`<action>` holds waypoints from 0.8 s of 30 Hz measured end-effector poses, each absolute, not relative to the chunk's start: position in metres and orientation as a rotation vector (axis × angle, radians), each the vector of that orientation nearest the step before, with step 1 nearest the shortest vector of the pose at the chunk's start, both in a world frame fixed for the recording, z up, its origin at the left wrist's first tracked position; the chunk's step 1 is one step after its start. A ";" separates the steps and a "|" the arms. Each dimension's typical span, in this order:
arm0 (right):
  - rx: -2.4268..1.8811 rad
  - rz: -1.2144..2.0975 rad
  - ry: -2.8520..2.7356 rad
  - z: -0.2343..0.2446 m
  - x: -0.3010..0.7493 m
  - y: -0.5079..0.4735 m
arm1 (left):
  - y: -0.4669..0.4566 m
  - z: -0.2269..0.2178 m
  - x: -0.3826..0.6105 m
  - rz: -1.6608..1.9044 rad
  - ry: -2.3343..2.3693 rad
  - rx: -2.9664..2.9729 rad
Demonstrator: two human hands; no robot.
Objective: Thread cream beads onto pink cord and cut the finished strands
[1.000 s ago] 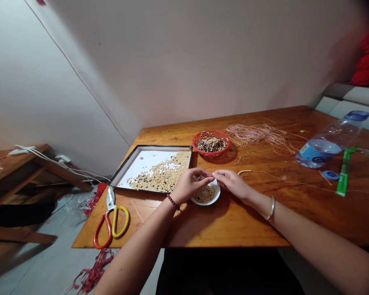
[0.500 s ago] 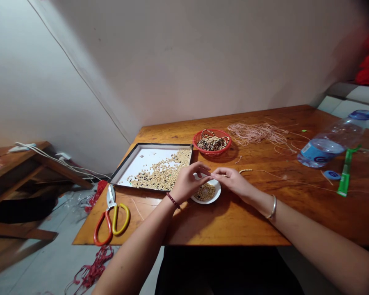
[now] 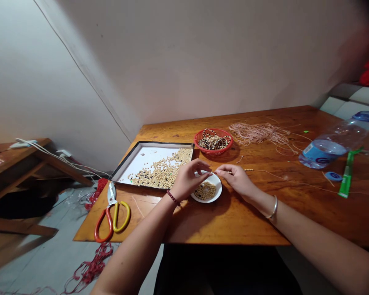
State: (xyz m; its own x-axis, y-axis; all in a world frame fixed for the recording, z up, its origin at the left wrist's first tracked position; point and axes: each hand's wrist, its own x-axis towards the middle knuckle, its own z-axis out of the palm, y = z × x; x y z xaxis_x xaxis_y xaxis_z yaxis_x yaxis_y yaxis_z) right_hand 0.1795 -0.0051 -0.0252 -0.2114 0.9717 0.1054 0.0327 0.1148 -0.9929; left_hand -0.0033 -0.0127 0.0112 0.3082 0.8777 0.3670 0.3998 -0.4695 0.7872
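Observation:
My left hand (image 3: 189,180) hangs over the rim of a small white plate (image 3: 213,194), its fingertips pinched together; anything between them is too small to tell. The plate holds a heap of pale round beads (image 3: 205,191). My right hand (image 3: 236,180) pinches a thin tan cord (image 3: 283,177) close to my left fingertips. A few beads sit on that cord (image 3: 248,169) just past my right hand, and the cord trails away to the right across the wooden table (image 3: 258,217).
A black-edged tray (image 3: 150,164) of scattered pale and dark beads lies left of the plate. Behind are a red basket (image 3: 213,141) of beaded strands and a tangle of pink cord (image 3: 260,133). Orange-and-yellow scissors (image 3: 111,217), a plastic water bottle (image 3: 332,143) and a green strip (image 3: 346,176) also lie about.
My hands have drawn slightly apart, and my left fingertips have risen a little above the plate. The view has shifted slightly, so the table sits a little further right in the frame.

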 end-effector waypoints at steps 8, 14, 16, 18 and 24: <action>-1.057 1.161 -1.500 -0.027 0.181 -0.005 | -0.012 0.010 -0.003 1.108 1.147 1.983; -1.062 1.128 -1.523 -0.028 0.181 -0.004 | -0.011 0.009 -0.003 1.104 1.156 1.987; -1.064 1.122 -1.525 -0.028 0.181 -0.004 | -0.011 0.008 -0.003 1.109 1.156 1.992; -1.063 1.125 -1.529 -0.028 0.181 -0.005 | -0.010 0.008 -0.003 1.118 1.151 1.989; -1.053 1.132 -1.531 -0.027 0.181 -0.006 | -0.010 0.008 -0.004 1.129 1.141 1.997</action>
